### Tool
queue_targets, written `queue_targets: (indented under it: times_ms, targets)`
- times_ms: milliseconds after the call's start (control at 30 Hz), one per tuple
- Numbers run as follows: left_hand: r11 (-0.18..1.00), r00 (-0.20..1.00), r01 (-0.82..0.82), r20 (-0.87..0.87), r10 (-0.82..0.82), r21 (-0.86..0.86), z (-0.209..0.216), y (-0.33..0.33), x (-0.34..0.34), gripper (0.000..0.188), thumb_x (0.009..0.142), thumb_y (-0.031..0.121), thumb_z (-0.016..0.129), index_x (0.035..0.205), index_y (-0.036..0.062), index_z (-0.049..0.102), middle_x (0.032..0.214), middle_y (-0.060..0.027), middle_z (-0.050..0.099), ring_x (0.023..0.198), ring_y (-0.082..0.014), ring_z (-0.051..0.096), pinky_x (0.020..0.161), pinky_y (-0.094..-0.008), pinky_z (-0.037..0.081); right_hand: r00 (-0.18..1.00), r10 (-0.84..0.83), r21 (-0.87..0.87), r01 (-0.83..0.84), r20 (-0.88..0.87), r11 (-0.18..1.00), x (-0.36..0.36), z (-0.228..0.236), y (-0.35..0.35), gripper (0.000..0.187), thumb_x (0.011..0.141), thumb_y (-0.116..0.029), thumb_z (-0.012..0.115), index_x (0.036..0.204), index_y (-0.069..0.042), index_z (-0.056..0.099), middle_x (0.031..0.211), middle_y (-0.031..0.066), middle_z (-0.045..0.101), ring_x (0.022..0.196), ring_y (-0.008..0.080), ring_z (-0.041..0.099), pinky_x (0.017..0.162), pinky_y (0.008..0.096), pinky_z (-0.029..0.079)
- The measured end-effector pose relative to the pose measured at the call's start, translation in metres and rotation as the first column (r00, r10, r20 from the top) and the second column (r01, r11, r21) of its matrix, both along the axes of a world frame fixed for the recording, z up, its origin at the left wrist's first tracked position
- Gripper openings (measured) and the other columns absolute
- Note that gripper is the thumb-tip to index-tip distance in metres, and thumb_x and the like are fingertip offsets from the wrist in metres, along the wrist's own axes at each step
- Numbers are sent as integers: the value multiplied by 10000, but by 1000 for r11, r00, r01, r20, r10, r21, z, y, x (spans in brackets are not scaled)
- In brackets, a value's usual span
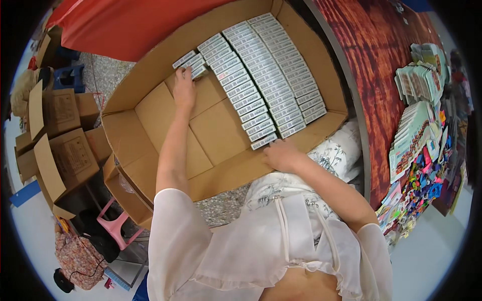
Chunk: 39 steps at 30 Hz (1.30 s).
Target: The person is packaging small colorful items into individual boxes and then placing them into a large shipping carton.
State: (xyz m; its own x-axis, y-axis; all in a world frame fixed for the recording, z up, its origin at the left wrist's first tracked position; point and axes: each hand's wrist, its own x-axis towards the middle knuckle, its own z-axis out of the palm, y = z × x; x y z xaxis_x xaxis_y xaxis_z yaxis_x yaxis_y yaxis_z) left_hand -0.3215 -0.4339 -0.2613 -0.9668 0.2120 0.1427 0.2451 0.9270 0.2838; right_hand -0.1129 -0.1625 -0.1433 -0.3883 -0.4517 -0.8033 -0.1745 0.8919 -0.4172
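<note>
A big open cardboard carton point(205, 178) is in front of me. Inside, narrow white boxes with printed labels stand packed in long rows point(266, 75), along its right part. At the far left begins a shorter row, whose first white box point(184, 59) lies against the far wall. My left hand point(185, 90) reaches in with its fingers closed around the nearest white boxes point(199, 72) there. At the near wall my right hand point(283, 155) rests with bent fingers beside the last white box point(263, 141) of a row; its palm side is hidden.
On the right stands a red-brown wood-patterned table point(369, 95), with stacks of printed cards point(420, 83) and small colourful pieces point(422, 188). Brown cartons point(73, 153) and a pink stool point(114, 223) are on the left. Red sheeting point(120, 25) hangs over the far side.
</note>
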Motion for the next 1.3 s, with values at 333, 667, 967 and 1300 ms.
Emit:
queue_targets:
  times_ms: [333,667,967,1300]
  targets:
    - [1000,1000,0,9,0,-9,-7,2,3,563,777,-9,681,1301,83,498,1298,-137,485,1143,-379,550,897,-467,509,995,-102,75,103,-19,992,3,-21,-8,640,987,-512,453,1446,-66,449,1461,226,463,1386,373,380,1105,499,311]
    - [997,997,66,-31,-65,41,8,-6,13,533,767,-25,632,1280,67,522,1224,-141,519,1103,-368,548,878,-465,507,997,-74,152,78,-33,985,-7,-52,-9,634,955,-546,476,1455,-157,457,1405,168,532,1330,332,433,1096,474,289]
    - [950,911,280,276,-308,135,86,-31,125,481,768,3,660,1226,71,526,1129,-197,570,924,-439,605,751,-516,508,996,-75,109,80,-49,991,-8,-66,1,527,941,-383,518,1420,-165,489,1362,149,569,1295,338,464,1089,513,310]
    - [843,591,527,665,-457,110,70,31,197,365,879,138,623,1197,57,463,1169,-210,535,838,-440,636,749,-531,526,970,-243,59,241,24,969,-26,-65,1,357,859,-109,497,1163,-19,662,1203,239,648,1127,400,612,959,470,490]
